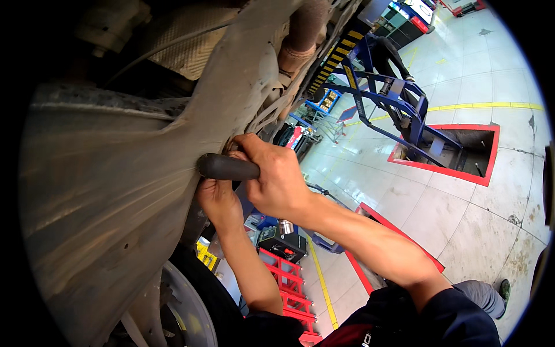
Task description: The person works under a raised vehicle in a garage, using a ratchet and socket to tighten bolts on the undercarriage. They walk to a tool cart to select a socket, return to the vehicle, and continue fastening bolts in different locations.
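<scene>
Grey-brown underbody panelling (110, 185) of a raised vehicle fills the left side. My right hand (274, 173) is closed around a tool with a thick black handle (228, 167), whose rounded end points left towards the panel. Below that hand a chrome socket-like end (285, 226) shows, apparently part of the same tool. My left hand (219, 199) is raised to the panel's edge behind the handle, fingers curled. The fingertips of both hands come close together there. What they touch is hidden by the handle and the right hand.
A vehicle wheel (188, 306) is at lower left, and a rusty pipe (300, 43) runs above my hands. Right stands a blue lift frame (399, 95) over a red-edged floor pit (477, 156). Red stands (289, 283) are below. A grey trouser leg (480, 296) shows at lower right.
</scene>
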`<action>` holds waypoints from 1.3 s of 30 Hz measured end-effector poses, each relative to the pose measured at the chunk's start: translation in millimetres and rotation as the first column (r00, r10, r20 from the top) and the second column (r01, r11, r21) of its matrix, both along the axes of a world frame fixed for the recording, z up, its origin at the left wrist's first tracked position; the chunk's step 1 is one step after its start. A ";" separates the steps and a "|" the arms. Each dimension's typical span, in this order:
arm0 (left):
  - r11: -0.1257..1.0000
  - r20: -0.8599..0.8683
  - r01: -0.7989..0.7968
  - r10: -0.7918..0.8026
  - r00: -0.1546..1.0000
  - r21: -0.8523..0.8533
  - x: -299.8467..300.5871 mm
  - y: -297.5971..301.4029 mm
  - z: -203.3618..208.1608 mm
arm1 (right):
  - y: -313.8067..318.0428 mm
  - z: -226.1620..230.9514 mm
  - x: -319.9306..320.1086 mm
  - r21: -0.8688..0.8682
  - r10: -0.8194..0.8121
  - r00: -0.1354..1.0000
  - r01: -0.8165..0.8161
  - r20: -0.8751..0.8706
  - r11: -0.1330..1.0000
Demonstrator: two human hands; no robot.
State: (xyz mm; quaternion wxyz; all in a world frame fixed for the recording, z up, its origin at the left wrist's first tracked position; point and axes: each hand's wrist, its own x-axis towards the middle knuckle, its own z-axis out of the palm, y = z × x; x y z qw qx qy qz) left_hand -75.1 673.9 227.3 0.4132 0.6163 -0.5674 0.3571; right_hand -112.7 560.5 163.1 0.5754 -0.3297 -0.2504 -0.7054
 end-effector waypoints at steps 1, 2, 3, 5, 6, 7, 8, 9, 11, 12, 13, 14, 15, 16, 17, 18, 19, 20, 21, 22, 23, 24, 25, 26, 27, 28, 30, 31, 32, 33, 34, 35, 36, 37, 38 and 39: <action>1.000 -0.044 -0.012 0.012 0.999 -0.009 -0.9 0.1 -1.5 | 0.8 -0.7 0.4 0.006 0.032 0.999 -0.032 0.008 0.999; 1.000 -0.087 -0.026 0.024 0.996 -0.018 -3.3 -0.2 -3.5 | -0.3 -1.2 0.1 0.019 0.006 1.000 -0.006 0.010 1.000; 0.999 -0.131 -0.041 0.037 0.991 -0.025 -4.4 0.4 -6.0 | 0.1 -3.1 0.5 0.006 0.095 0.995 -0.094 -0.019 0.996; 0.998 -0.263 0.063 -0.065 0.963 -0.013 -10.4 -3.1 -11.2 | -0.7 -3.7 -0.5 -0.023 0.262 0.963 -0.264 -0.068 0.964; 0.988 -0.355 0.152 -0.149 0.923 -0.019 -16.4 -7.6 -18.2 | -5.0 -6.8 -2.7 -0.018 0.305 0.949 -0.307 -0.076 0.952; 0.972 -0.435 0.233 -0.226 0.871 -0.039 -26.0 -11.0 -22.0 | -5.9 -5.5 -2.6 0.005 0.327 0.944 -0.327 -0.028 0.945; 0.946 -0.484 0.324 -0.288 0.826 -0.009 -29.9 -14.6 -23.4 | -8.1 -3.4 -0.2 0.027 0.348 0.937 -0.349 0.020 0.937; 0.919 -0.539 0.393 -0.342 0.770 -0.022 -26.9 -14.5 -23.4 | -10.4 -1.2 2.1 0.049 0.367 0.928 -0.371 0.067 0.927; 0.893 -0.587 0.440 -0.407 0.700 -0.095 -23.2 -16.8 -25.0 | -13.0 1.1 1.7 0.092 0.395 0.917 -0.398 0.045 0.913; 0.902 -0.569 0.417 -0.403 0.717 -0.113 -22.5 -19.4 -27.2 | -14.9 0.4 -1.3 0.123 0.395 0.918 -0.395 0.026 0.911; 0.907 -0.556 0.403 -0.399 0.729 -0.123 -23.4 -21.8 -27.6 | -17.8 0.0 -3.4 0.155 0.390 0.921 -0.387 0.009 0.909; 0.912 -0.543 0.389 -0.395 0.741 -0.132 -24.6 -23.5 -27.4 | -18.5 -0.2 -1.3 0.124 0.439 0.898 -0.433 -0.022 0.893; 0.916 -0.530 0.375 -0.390 0.753 -0.141 -26.2 -25.2 -27.4 | -17.6 0.5 -2.8 0.123 0.455 0.890 -0.448 -0.034 0.885; 0.927 -0.517 0.354 -0.366 0.774 -0.125 -29.4 -29.5 -29.1 | -16.4 -1.2 -3.8 0.126 0.467 0.883 -0.458 -0.050 0.880; 0.922 -0.515 0.367 -0.374 0.772 -0.120 -28.3 -31.6 -29.9 | -16.2 -2.4 -5.0 0.129 0.479 0.875 -0.469 -0.065 0.874; 0.918 -0.512 0.380 -0.382 0.769 -0.115 -27.0 -33.5 -30.3 | -18.9 -3.8 -8.3 0.125 0.466 0.880 -0.453 -0.097 0.883; 0.917 -0.510 0.383 -0.382 0.770 -0.109 -26.8 -32.6 -30.1 | -17.3 -3.9 -10.1 0.136 0.442 0.892 -0.429 -0.088 0.893; 0.915 -0.499 0.388 -0.388 0.774 -0.110 -25.8 -32.0 -29.4 | -15.6 -3.9 -11.2 0.146 0.419 0.905 -0.405 -0.079 0.903; 0.913 -0.488 0.393 -0.395 0.778 -0.111 -24.0 -31.8 -28.4 | -14.7 -3.4 -12.0 0.157 0.395 0.916 -0.381 -0.071 0.911; 0.909 -0.478 0.402 -0.405 0.780 -0.113 -22.2 -31.5 -27.7 | -16.1 -3.7 -13.6 0.140 0.394 0.916 -0.381 -0.079 0.914; 0.908 -0.466 0.401 -0.408 0.785 -0.121 -20.1 -31.1 -27.9 | -18.7 -4.9 -15.2 0.123 0.394 0.915 -0.383 -0.086 0.916; 0.908 -0.454 0.399 -0.412 0.790 -0.128 -17.9 -30.7 -28.5 | -20.6 -5.0 -16.4 0.106 0.393 0.915 -0.383 -0.093 0.917; 0.908 -0.445 0.396 -0.412 0.795 -0.134 -15.7 -31.0 -30.0 | -22.6 -5.2 -16.1 0.094 0.393 0.914 -0.384 -0.100 0.918; 0.899 -0.427 0.419 -0.430 0.796 -0.125 -14.7 -31.7 -30.5 | -24.8 -5.1 -15.6 0.081 0.392 0.914 -0.385 -0.106 0.919; 0.890 -0.408 0.441 -0.447 0.796 -0.115 -14.4 -32.9 -30.5 | -25.8 -5.4 -14.6 0.068 0.392 0.913 -0.386 -0.112 0.920; 0.880 -0.388 0.463 -0.465 0.796 -0.104 -15.3 -34.5 -30.3 | -25.2 -5.6 -13.2 0.073 0.403 0.909 -0.397 -0.105 0.915; 0.868 -0.390 0.484 -0.485 0.783 -0.107 -24.2 -39.7 -30.9 | -23.3 -5.5 -10.4 0.082 0.426 0.900 -0.419 -0.090 0.904; 0.860 -0.391 0.497 -0.498 0.774 -0.112 -27.1 -41.3 -32.9 | -25.8 -6.2 -10.8 0.067 0.439 0.893 -0.434 -0.101 0.898; 0.881 -0.375 0.454 -0.469 0.799 -0.134 -26.8 -43.6 -33.8 | -30.8 -6.1 -11.8 0.053 0.452 0.885 -0.449 -0.111 0.892; 0.899 -0.360 0.409 -0.438 0.824 -0.157 -25.8 -47.4 -33.8 | -34.1 -6.8 -12.5 0.038 0.466 0.877 -0.465 -0.122 0.885; 0.916 -0.343 0.360 -0.401 0.850 -0.178 -26.2 -49.5 -32.0 | -34.1 -6.1 -11.2 0.031 0.451 0.888 -0.450 -0.095 0.893; 0.928 -0.321 0.325 -0.368 0.872 -0.181 -27.9 -49.0 -32.0 | -33.5 -5.7 -8.3 0.024 0.436 0.898 -0.435 -0.068 0.900; 0.939 -0.299 0.289 -0.334 0.894 -0.185 -30.2 -47.7 -32.5 | -32.9 -5.5 -5.9 0.018 0.421 0.906 -0.421 -0.040 0.907; 0.945 -0.278 0.260 -0.308 0.910 -0.197 -29.9 -49.1 -34.1 | -36.5 -9.8 -2.7 0.036 0.394 0.916 -0.393 -0.074 0.919; 0.942 -0.276 0.268 -0.317 0.907 -0.200 -31.9 -53.0 -34.9 | -41.7 -17.4 0.2 0.052 0.369 0.923 -0.365 -0.109 0.930; 0.940 -0.275 0.274 -0.324 0.906 -0.203 -36.1 -57.8 -35.4 | -44.9 -21.1 1.8 0.067 0.344 0.928 -0.338 -0.144 0.939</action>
